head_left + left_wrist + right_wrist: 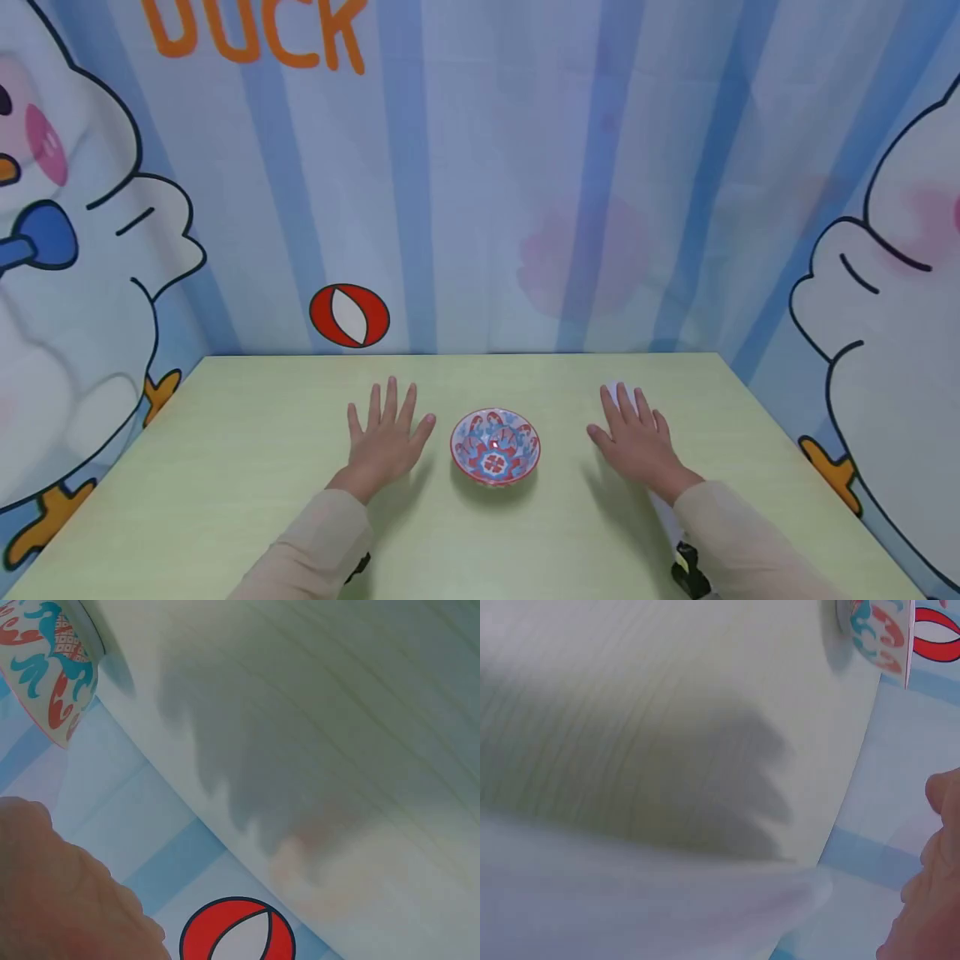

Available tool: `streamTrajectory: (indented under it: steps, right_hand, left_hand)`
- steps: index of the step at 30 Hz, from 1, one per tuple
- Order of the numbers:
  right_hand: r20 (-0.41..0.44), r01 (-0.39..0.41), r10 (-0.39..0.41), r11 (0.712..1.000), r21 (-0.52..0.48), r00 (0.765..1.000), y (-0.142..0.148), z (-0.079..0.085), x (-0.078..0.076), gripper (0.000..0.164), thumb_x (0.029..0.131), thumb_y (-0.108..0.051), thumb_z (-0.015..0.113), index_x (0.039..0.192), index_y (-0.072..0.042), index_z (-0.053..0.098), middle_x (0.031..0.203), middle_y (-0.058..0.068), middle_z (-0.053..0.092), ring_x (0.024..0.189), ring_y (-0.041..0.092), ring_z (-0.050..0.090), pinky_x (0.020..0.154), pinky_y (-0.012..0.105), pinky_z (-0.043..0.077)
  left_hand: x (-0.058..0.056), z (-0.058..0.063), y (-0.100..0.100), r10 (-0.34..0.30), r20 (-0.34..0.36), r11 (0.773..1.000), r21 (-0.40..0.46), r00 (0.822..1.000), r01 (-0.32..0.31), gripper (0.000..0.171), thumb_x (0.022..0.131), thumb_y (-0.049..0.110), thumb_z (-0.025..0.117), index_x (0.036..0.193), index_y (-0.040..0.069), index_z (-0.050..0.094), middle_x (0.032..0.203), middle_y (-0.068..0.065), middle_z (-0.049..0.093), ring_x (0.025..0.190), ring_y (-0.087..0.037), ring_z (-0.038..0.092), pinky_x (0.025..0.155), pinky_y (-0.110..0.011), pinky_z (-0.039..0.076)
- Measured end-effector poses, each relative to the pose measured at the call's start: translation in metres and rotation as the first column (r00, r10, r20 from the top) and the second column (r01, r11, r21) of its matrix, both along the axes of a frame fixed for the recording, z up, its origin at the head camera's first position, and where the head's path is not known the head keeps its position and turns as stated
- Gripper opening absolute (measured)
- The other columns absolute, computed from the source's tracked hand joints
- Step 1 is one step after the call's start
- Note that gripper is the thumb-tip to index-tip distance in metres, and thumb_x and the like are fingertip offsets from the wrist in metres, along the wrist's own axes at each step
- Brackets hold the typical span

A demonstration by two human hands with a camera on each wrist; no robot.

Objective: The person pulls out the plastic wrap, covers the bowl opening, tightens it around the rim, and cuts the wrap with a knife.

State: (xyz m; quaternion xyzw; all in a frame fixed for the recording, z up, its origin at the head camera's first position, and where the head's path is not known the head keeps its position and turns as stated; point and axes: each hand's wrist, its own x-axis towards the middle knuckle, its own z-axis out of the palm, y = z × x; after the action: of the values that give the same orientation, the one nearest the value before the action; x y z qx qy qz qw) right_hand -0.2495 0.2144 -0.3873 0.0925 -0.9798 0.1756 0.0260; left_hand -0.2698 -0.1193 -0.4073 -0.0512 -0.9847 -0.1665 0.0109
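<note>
A small bowl with a red, blue and white floral pattern stands upright on the pale table between the hands. To its left, my left hand hovers palm down over the table, fingers straight and spread, casting a shadow. My right hand is held likewise on the bowl's right, its fingers extended and holding nothing. Beneath that hand and forearm lies a long, pale white item with a rounded end, blurred in the right wrist view and mostly hidden by the arm in the head view.
The light wood-grain table ends at a striped blue curtain behind it. Cartoon ducks and a red-and-white ball are printed on this backdrop, which also encloses both sides. Dark straps show under both sleeves.
</note>
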Motion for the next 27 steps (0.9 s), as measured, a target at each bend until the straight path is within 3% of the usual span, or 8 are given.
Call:
streamTrajectory:
  steps: [6,12,17,21,23,27]
  right_hand:
    - [0.006,0.025,-0.026,0.998,0.054,1.0,0.033,0.007,0.009,0.06,0.098,-0.025,0.036,0.144,0.006,0.014,0.149,0.031,0.009,0.136,0.05,0.005,0.104,0.067,0.011]
    - [0.104,0.028,-0.041,0.991,0.13,0.994,0.064,0.001,0.02,0.058,0.094,-0.015,0.041,0.141,0.012,0.019,0.144,0.037,0.015,0.131,0.054,0.015,0.1,0.068,0.02]
    - [0.193,0.052,-0.077,0.989,0.136,0.978,0.08,-0.006,0.029,0.055,0.094,-0.019,0.044,0.137,0.011,0.028,0.137,0.037,0.028,0.122,0.057,0.025,0.09,0.068,0.03]
    - [0.23,0.077,-0.106,0.988,0.132,0.968,0.087,-0.008,0.031,0.058,0.093,-0.031,0.049,0.132,0.01,0.037,0.128,0.036,0.037,0.114,0.055,0.034,0.084,0.063,0.037]
    - [0.257,0.074,-0.105,0.989,0.127,0.961,0.088,-0.009,0.031,0.064,0.092,-0.04,0.049,0.13,0.011,0.039,0.126,0.036,0.04,0.111,0.053,0.037,0.083,0.061,0.039]
    - [0.289,0.058,-0.093,0.99,0.127,0.953,0.089,-0.008,0.034,0.069,0.093,-0.047,0.044,0.127,0.013,0.042,0.122,0.035,0.042,0.109,0.052,0.039,0.082,0.059,0.04]
  left_hand:
    - [-0.002,0.001,-0.003,-0.007,0.01,1.0,0.021,1.0,0.007,0.07,0.095,0.051,0.031,0.149,0.014,0.007,0.155,-0.016,-0.007,0.141,-0.039,-0.012,0.106,-0.064,-0.014]
    - [-0.005,-0.001,-0.005,0.002,0.0,1.0,0.03,1.0,-0.002,0.067,0.096,0.045,0.034,0.148,0.009,0.014,0.154,-0.02,0.002,0.141,-0.04,-0.003,0.108,-0.064,-0.008]
    - [-0.003,-0.001,-0.008,0.01,-0.116,1.0,0.028,0.993,-0.007,0.053,0.096,0.036,0.04,0.138,0.004,0.037,0.144,-0.02,0.032,0.134,-0.038,0.024,0.108,-0.062,0.014]
    - [-0.001,0.002,-0.01,0.014,-0.209,0.994,0.109,0.978,0.009,0.041,0.094,0.03,0.048,0.127,0.005,0.052,0.128,-0.014,0.053,0.12,-0.031,0.046,0.102,-0.051,0.036]
    - [0.0,0.003,-0.011,0.015,-0.231,0.986,0.163,0.973,0.024,0.036,0.093,0.027,0.051,0.122,0.007,0.057,0.119,-0.011,0.06,0.111,-0.027,0.055,0.095,-0.045,0.045]
    - [0.004,0.003,-0.012,0.003,-0.222,0.97,0.236,0.975,0.051,0.029,0.091,0.025,0.054,0.116,0.011,0.061,0.108,-0.005,0.065,0.097,-0.02,0.06,0.084,-0.038,0.051]
